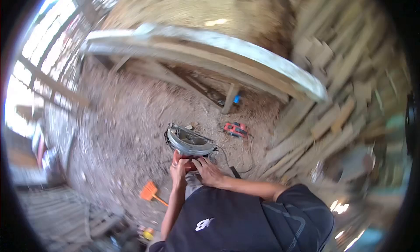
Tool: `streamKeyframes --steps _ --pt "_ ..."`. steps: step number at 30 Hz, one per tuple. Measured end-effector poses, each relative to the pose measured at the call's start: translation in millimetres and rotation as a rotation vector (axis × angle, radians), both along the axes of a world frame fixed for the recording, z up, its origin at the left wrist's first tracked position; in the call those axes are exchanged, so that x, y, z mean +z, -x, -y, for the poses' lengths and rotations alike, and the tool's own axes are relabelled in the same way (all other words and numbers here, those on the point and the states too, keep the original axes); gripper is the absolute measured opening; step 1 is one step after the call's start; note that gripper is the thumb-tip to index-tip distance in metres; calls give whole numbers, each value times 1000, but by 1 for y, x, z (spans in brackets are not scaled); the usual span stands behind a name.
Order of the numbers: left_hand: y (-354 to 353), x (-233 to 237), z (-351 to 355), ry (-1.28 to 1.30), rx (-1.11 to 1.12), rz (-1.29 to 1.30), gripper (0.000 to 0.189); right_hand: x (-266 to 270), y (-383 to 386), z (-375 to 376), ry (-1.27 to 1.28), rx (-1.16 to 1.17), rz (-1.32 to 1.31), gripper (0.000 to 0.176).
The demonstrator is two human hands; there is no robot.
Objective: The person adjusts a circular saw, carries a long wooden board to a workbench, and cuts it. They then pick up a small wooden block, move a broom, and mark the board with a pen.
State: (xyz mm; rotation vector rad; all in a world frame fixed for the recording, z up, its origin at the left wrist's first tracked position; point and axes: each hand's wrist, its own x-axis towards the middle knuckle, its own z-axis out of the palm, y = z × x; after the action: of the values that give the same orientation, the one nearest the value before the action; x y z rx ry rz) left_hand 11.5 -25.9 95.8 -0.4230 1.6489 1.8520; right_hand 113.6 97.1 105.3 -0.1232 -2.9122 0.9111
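Low on the far left, an orange brush (149, 190) lies on the dirt ground (127, 120), well apart from the hands. Next is the L hand (178, 169). Its fingers are closed around the red handle of the saw (190, 142). The saw is held in front of the body, above the ground, approx. in the middle of the view. It lies just beyond the fingertips, i.e. away from the body, w/ the red handle toward the person and the grey round guard pointing away. Its long axis runs across, from far-left to near-right, a bit tilted. The R hand (209, 171) takes the same handle from the right, fingers bent over it and grasping. Both hands are side by side, equally near. A dark cord (232, 168) hangs beside the R wrist. Further right, a red tool (236, 129) lies on the ground, apart from the saw. At the right edge, planks (332, 116) lean in a stack.
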Motion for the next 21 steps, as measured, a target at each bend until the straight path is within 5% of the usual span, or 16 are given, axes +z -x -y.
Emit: streamKeyframes --steps 3,5,7,11,14,16,21 --pt "0 10 4 -112 -184 -33 64 9 10 22 22 -160 -58 66" --pt "-6 34 -16 -35 -341 -41 63 16 1 3 278 -231 127 57" --pt "1 57 -46 313 -703 -187 59 21 -12 -22 287 -324 197 46" --pt "25 110 -95 45 -1166 -172 56 43 -54 -58 705 -671 -225 40" --pt "70 100 -156 -155 -1338 -276 64 67 -102 -68 1091 -937 -57 48" --pt "84 133 -192 235 -1334 -776 70 68 -127 -70 876 -1042 -246 42" --pt "143 138 -319 378 -1228 -1486 92 50 -196 -98 565 -1291 -439 42"
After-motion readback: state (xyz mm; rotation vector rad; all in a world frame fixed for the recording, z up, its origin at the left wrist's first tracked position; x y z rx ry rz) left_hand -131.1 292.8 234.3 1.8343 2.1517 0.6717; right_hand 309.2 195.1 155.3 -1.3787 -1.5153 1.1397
